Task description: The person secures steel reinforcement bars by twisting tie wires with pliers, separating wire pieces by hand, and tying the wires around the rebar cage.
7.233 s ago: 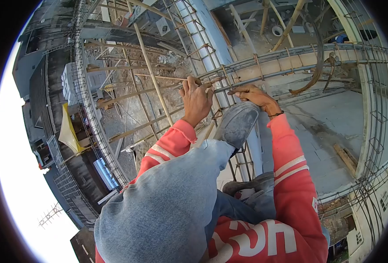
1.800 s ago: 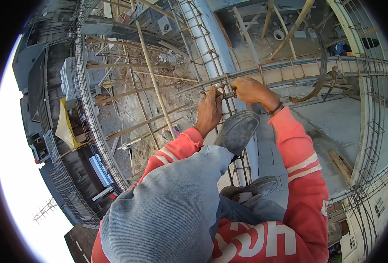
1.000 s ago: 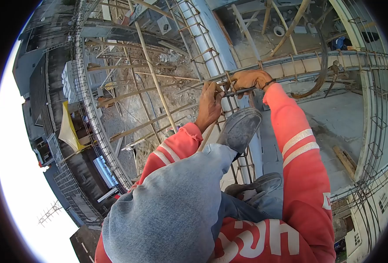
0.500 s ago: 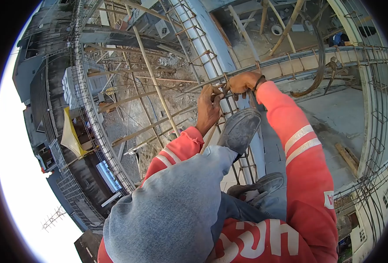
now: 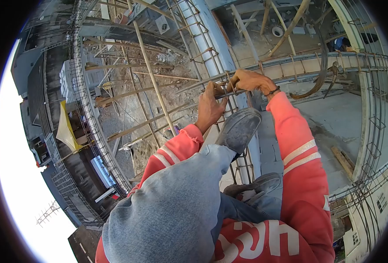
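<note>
My left hand is closed at a crossing of the steel rebar cage, thumb and fingertips pinched against the bars. Just beside it, my right hand curls its fingers in at the same crossing, wrist bent, a dark band around it. What sits between the fingertips is too small and hidden to make out. Right below the hands, a dark dusty shoe rests over the cage bars. The other shoe is lower, beside the cage.
A coil of thin wire hangs over the crossing beam on the right, with a hammer-like tool hooked near it. Wooden poles and rubble lie well below on the left. Another rebar cage runs along the far left.
My right hand has shifted slightly, its wrist lower and knuckles raised. My left fingers have moved a little at the same crossing. The view has tilted slightly.
</note>
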The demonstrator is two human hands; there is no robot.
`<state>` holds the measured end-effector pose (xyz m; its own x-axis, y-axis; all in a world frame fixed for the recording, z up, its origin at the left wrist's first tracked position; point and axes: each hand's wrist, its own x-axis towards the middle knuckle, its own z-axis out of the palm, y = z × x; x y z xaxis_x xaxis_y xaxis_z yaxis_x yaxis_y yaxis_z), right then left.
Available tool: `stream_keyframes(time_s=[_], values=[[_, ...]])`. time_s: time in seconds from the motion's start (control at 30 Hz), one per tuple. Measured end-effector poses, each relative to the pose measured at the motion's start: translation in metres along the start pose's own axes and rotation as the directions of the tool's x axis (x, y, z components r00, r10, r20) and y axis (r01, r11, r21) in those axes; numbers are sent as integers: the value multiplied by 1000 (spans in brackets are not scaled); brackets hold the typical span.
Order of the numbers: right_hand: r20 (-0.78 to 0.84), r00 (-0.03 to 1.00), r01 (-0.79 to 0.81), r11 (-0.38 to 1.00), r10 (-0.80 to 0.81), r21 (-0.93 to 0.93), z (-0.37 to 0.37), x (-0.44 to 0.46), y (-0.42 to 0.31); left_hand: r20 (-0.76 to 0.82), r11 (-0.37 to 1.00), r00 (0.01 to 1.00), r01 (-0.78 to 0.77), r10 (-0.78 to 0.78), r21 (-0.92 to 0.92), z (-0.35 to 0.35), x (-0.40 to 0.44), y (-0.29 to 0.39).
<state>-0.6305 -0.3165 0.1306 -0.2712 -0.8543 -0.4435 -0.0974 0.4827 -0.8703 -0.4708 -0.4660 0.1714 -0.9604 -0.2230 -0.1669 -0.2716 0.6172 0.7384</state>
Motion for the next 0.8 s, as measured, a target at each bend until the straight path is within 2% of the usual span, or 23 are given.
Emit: stream_keyframes(time_s=[0.03, 0.07, 0.1, 0.17, 0.2, 0.33, 0.4, 0.43, 0.53, 0.73, 0.8], values=[[54, 998, -46, 995, 42, 83, -3, -1, -2, -26, 1000, 999, -19, 20, 21, 0, 0, 0], [56, 997, -50, 995, 45, 83, -2, -2, -3, -51, 999, 998, -33, 35, 41, 1, -3, 0], [44, 998, -52, 993, 47, 104, -3, -4, -5, -50, 999, 998, -31, 33, 38, 1, -6, -1], [26, 998, -52, 991, 49, 125, -3, -5, -3, -57, 986, 990, -119, 127, 118, -5, -10, -1], [6, 1000, -16, 989, 16, 147, -2, -5, -3, -102, 986, 985, -127, 138, 106, -7, -10, 0], [-31, 999, 23, 982, -17, 189, -2, -8, -8, -104, 992, 991, -67, 78, 105, -15, -9, -5], [-39, 999, 13, 979, -5, 206, 0, -9, -10, -96, 892, 984, -92, 148, 442, -18, -9, 3], [-48, 999, 2, 975, 9, 222, -1, -10, -12, -97, 893, 984, -91, 148, 442, -21, -8, 6], [-43, 999, 20, 973, -11, 231, -4, -14, -14, -35, 865, 991, -96, 131, 492, -26, -7, 7], [-38, 999, -10, 966, 20, 258, -4, -13, -12, 140, 767, 978, -207, 154, 607, -20, -5, 13], [-52, 998, -18, 967, 32, 254, -2, -13, -13, 112, 779, 981, -196, 161, 596, -9, -4, 5]])
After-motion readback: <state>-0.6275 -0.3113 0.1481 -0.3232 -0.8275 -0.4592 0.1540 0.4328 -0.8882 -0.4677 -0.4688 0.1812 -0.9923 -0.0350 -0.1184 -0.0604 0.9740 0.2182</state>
